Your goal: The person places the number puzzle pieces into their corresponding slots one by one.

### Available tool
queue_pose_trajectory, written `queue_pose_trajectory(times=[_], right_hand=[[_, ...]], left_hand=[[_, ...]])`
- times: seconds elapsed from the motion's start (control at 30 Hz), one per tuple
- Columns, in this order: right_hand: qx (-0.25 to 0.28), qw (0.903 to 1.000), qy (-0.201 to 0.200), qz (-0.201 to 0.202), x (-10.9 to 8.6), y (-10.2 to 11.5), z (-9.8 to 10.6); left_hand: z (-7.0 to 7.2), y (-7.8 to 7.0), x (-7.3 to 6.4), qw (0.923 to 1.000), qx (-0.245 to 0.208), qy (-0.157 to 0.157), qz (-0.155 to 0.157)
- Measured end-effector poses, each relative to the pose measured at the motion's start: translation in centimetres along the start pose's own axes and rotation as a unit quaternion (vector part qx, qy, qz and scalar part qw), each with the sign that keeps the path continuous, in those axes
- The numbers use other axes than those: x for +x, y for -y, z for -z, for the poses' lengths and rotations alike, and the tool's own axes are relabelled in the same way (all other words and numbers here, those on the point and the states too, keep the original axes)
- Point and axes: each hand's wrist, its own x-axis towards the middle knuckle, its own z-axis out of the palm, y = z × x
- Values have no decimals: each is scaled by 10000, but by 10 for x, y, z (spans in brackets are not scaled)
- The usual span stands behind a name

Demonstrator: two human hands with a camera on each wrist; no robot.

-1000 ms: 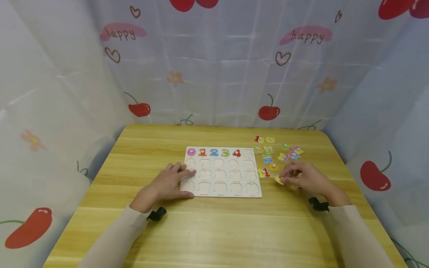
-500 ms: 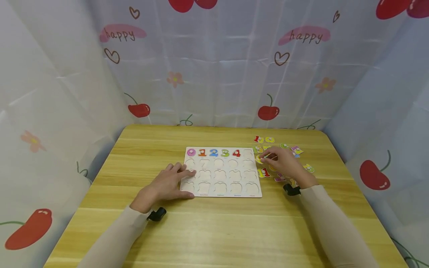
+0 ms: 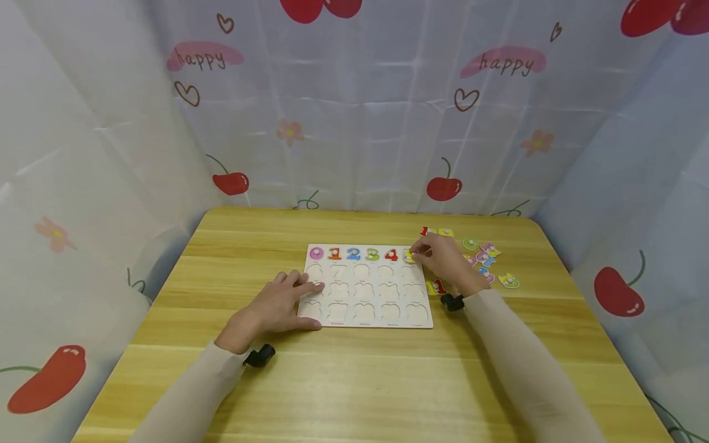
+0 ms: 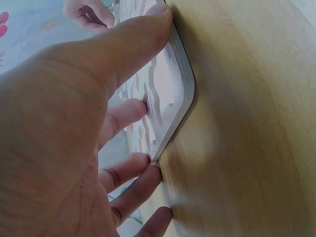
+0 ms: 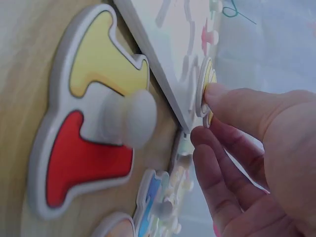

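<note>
A white number puzzle board (image 3: 349,307) lies on the table, its top row holding pieces 0, 1, 2, 3 and 4. My left hand (image 3: 277,301) rests on the board's left side, thumb at the front edge and fingers spread, as the left wrist view also shows. My right hand (image 3: 445,261) pinches a yellow number piece (image 5: 207,91) between thumb and fingers. It holds that piece over the last recess of the top row, at the board's far right corner. In the right wrist view the piece stands tilted close above the board.
Several loose number pieces lie right of the board, some overlapping, among them a yellow-and-red 11 (image 5: 94,163), a yellow-and-green piece (image 3: 508,281) and a yellow 0 (image 3: 445,232). The wooden table (image 3: 354,381) ends at a curtain (image 3: 354,154) behind.
My right hand has carried the yellow number piece leftward and away from me, from among the loose pieces to the board's top right recess. The left hand has stayed on the board.
</note>
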Motion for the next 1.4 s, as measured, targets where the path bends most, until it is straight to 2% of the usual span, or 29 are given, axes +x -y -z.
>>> queue_pose_trajectory(times=[0.33, 0.5, 0.77, 0.97, 1.1, 1.4], right_hand=[[-223, 9996, 48, -149, 11, -6, -11], [-209, 9997, 15, -85, 16, -5, -14], [-170, 9998, 84, -60, 15, -6, -14], [115, 9999, 88, 51, 9, -11, -5], [258, 9996, 79, -27, 3, -17, 6], [152, 9998, -100, -96, -23, -36, 30]], left_hand=[[0, -1, -1, 10000, -16, 18, 17], [0, -1, -1, 10000, -39, 1, 47], [-1, -2, -2, 10000, -49, -18, 68], [-2, -2, -1, 10000, -37, -74, 46], [-2, -2, -2, 10000, -31, -58, 64], [-3, -1, -2, 10000, -40, -76, 32]])
